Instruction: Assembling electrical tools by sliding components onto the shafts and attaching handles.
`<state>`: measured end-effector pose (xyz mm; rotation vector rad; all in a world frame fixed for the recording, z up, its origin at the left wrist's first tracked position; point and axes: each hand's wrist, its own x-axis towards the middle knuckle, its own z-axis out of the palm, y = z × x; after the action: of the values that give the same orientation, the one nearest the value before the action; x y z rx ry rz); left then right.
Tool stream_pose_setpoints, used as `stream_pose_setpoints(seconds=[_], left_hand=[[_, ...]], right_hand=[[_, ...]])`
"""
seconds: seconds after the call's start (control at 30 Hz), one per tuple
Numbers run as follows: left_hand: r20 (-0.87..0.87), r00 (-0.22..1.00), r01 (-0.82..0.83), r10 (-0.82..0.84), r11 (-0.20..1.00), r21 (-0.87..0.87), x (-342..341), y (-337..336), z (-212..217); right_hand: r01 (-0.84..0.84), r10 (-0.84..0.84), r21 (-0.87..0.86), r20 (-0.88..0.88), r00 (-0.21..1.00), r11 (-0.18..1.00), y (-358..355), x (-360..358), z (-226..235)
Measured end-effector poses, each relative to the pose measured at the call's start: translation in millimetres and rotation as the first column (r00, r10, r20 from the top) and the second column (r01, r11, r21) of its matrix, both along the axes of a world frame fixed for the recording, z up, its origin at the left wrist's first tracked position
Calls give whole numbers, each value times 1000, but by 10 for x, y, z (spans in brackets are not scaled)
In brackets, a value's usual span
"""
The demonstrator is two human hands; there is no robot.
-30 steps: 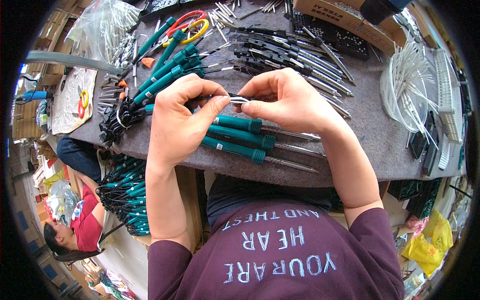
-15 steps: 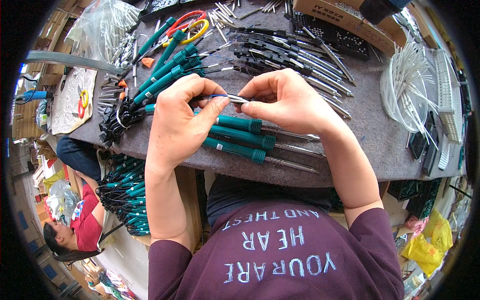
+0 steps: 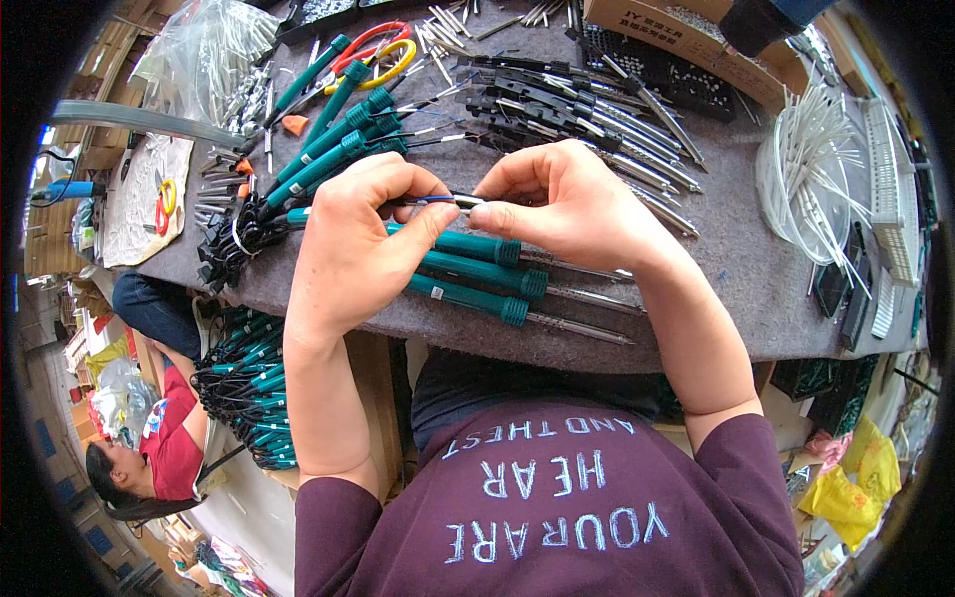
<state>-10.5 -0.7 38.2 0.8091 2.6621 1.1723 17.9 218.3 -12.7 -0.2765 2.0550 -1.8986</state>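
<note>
Hands, left (image 3: pixel 358 244) and right (image 3: pixel 557 199), pinched a thin wire (image 3: pixel 438 201) between them above three finished green irons (image 3: pixel 477 274) near the table (image 3: pixel 716 298) edge, black unfinished ones (image 3: pixel 557 95) waiting far behind.

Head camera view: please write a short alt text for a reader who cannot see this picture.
Two bare hands, left hand and right hand, pinch a thin metal part with coloured wires between them, above a grey felt-covered table. Under the hands lie green-handled soldering irons; black-handled ones lie farther back.
</note>
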Motion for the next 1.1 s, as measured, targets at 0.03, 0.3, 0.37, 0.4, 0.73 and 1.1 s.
stream_pose_setpoints(seconds=[0.03,0.3,0.37,0.4,0.73,1.1], left_hand=[[0,1000,8,-8,1000,-6,-1,3,-2],[-75,996,-48,46,999,-26,29,63,-17],[-51,997,-62,62,998,-1,31,52,-18],[-51,997,-61,61,998,-1,31,55,-18],[-168,982,-80,84,996,33,28,160,-57],[-78,997,36,-28,994,99,-38,43,-11]], right_hand=[[0,0,0,0,1000,1000,-6,0,-8],[86,-80,66,-97,992,994,-65,9,-61],[86,-80,55,-97,992,995,-82,8,-60],[86,-82,46,-98,992,995,-84,8,-57],[161,-126,166,-203,971,973,-86,13,-58],[43,-45,-36,-50,998,998,-59,19,-36]])
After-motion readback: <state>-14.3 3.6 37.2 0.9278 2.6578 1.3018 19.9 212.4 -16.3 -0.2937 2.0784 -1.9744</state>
